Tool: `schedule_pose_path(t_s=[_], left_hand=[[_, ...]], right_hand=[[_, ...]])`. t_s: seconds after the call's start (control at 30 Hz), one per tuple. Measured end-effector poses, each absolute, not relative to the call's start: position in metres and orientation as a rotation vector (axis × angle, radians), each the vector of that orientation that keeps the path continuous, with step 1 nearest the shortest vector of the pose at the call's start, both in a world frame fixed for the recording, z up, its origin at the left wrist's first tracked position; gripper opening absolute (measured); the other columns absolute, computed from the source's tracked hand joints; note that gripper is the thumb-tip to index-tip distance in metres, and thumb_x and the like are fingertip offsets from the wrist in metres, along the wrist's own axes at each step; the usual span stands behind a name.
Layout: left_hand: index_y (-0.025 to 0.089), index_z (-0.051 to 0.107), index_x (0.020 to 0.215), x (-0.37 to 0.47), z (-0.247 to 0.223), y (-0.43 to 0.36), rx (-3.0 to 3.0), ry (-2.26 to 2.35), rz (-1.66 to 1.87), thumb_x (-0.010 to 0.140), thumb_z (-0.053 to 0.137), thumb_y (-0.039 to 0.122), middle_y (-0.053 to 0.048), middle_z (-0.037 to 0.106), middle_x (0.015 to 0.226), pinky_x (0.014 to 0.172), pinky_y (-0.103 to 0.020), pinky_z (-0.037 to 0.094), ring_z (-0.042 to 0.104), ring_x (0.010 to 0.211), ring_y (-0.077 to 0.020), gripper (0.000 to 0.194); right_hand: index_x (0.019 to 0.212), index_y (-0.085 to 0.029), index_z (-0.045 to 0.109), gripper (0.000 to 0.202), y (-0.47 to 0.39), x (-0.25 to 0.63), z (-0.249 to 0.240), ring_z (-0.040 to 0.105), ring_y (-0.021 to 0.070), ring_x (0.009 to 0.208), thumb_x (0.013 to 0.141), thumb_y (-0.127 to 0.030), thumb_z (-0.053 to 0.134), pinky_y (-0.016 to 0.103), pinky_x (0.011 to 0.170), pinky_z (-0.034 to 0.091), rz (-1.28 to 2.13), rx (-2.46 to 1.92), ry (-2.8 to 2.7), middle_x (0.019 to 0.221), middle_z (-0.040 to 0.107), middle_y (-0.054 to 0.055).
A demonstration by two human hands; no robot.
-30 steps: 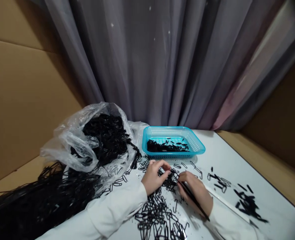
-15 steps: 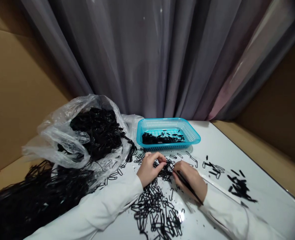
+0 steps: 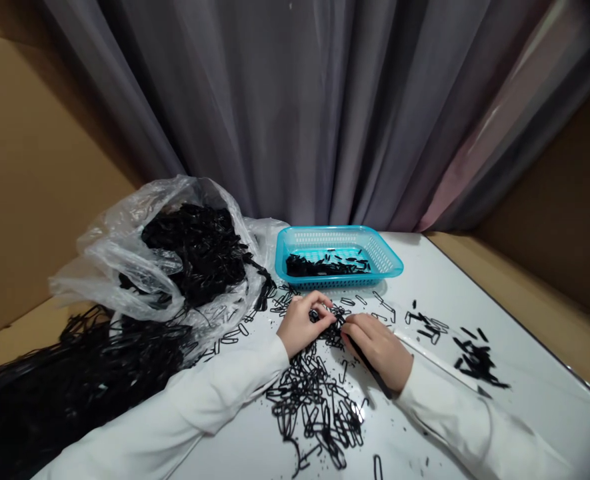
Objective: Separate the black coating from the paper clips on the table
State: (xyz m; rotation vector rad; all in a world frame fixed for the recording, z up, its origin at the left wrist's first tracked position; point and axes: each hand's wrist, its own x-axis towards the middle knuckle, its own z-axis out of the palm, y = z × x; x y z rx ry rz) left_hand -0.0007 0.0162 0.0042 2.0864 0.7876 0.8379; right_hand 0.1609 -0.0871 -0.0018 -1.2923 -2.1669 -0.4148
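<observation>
My left hand [image 3: 302,325] is closed, with thumb and index fingertips pinched together over a cluster of thin black loops [image 3: 333,337]. Whatever sits between those fingertips is too small to make out. My right hand [image 3: 381,348] wraps round a slim, black, pen-like tool [image 3: 375,375], whose tail end sticks out under the palm. Its tip is hidden by the fingers, close to the left fingertips. Below both hands a loose pile of black elongated loops [image 3: 319,407] spreads over the white table [image 3: 405,433].
A blue plastic basket [image 3: 342,281] holding small black pieces stands beyond my hands. To the left are a clear plastic bag [image 3: 119,223] stuffed with black strips and a dark heap of strands [image 3: 89,393]. Small black pieces [image 3: 477,360] lie at right. A curtain [image 3: 265,113] hangs behind.
The view has tilted down slightly. My right hand has turned over the black tool, so less of it shows. My left hand keeps its pinch at the same cluster.
</observation>
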Motion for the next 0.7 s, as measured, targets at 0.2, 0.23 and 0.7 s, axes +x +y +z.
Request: schedule_pose_path(t_s=[0.2,0.23,0.7], left_hand=[[0.018,0.057,0.086,0.0006,0.0008,0.0178,2.01,0.76,0.85,0.075,0.067,0.017,0.003,0.069,0.069,0.079,-0.03,0.048,0.066,0.068,-0.0137,0.015],[0.018,0.057,0.087,0.0005,-0.0001,0.0186,1.999,0.772,0.865,0.076,0.066,0.016,0.003,0.069,0.07,0.078,-0.029,0.048,0.066,0.069,-0.0138,0.015],[0.018,0.056,0.085,0.0,0.0045,0.0149,2.039,0.774,0.957,0.072,0.069,0.01,0.003,0.069,0.075,0.089,-0.037,0.041,0.066,0.073,-0.0143,0.02]], right_hand=[[0.095,-0.017,0.055,0.011,-0.0873,0.1629,-0.0025,0.056,0.0185,0.081,0.093,-0.013,0.045,0.033,0.07,0.05,-0.429,-1.24,-2.177,0.087,0.061,0.008],[0.095,-0.017,0.055,0.01,-0.0877,0.1628,-0.002,0.056,0.0183,0.08,0.092,-0.012,0.046,0.033,0.07,0.05,-0.43,-1.224,-2.171,0.086,0.061,0.008],[0.097,-0.02,0.05,0.014,-0.0906,0.1661,-0.0022,0.061,0.018,0.087,0.089,-0.009,0.05,0.033,0.076,0.052,-0.168,-1.208,-2.057,0.086,0.063,0.006]])
